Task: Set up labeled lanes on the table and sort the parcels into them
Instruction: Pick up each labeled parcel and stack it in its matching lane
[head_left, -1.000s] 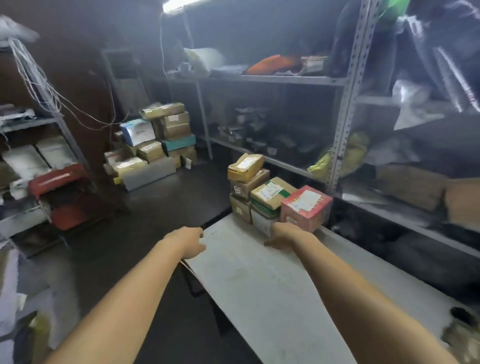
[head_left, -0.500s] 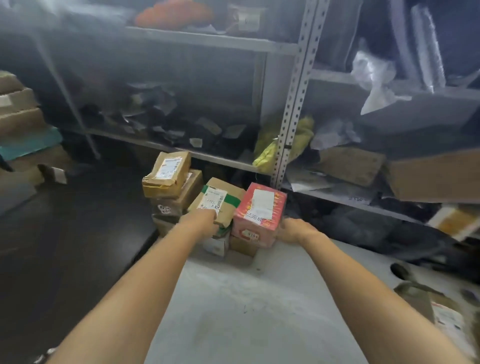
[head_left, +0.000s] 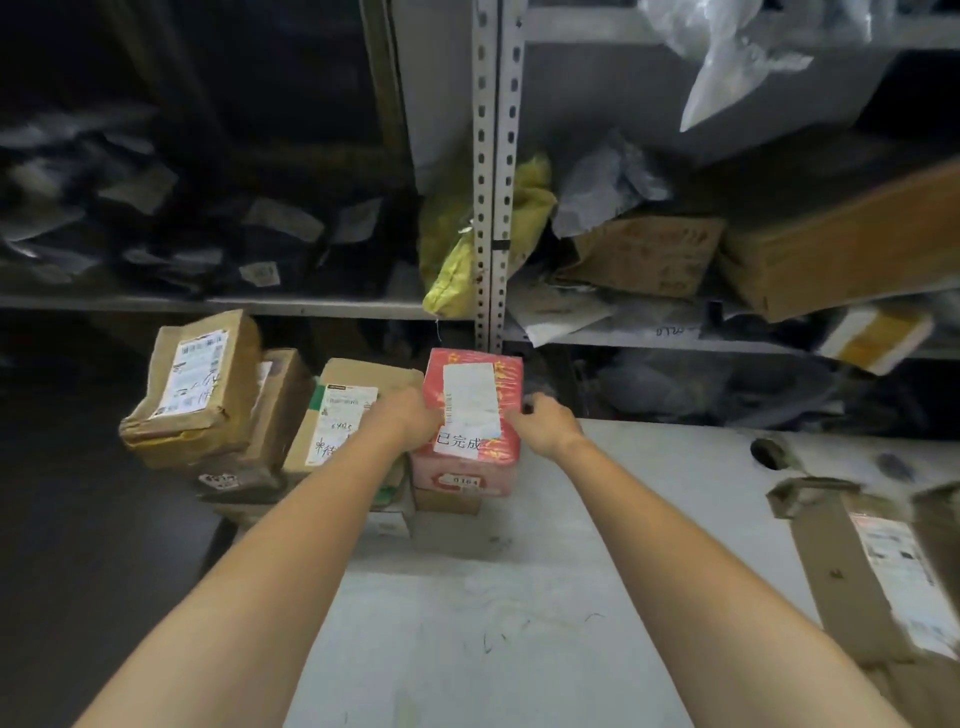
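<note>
Red cardboard sits between both hands: a person's left hand (head_left: 410, 418) and right hand (head_left: 545, 423) clasp a red box (head_left: 470, 415) from either side, the left against its left face, the right with fingers curled round its far right edge. The red box, which bears a white label, sits on a small brown box (head_left: 447, 501) at the far end of the grey worktop (head_left: 467, 623). Just beside it on the left lies a green-taped box (head_left: 343, 415), then a tilted brown box (head_left: 195, 384) topping a stack. A flat brown parcel (head_left: 883, 561) rests at the worktop's right edge. Behind, a metal rack (head_left: 493, 182) holds a yellow bag (head_left: 467, 249) and a carton (head_left: 649, 254).
</note>
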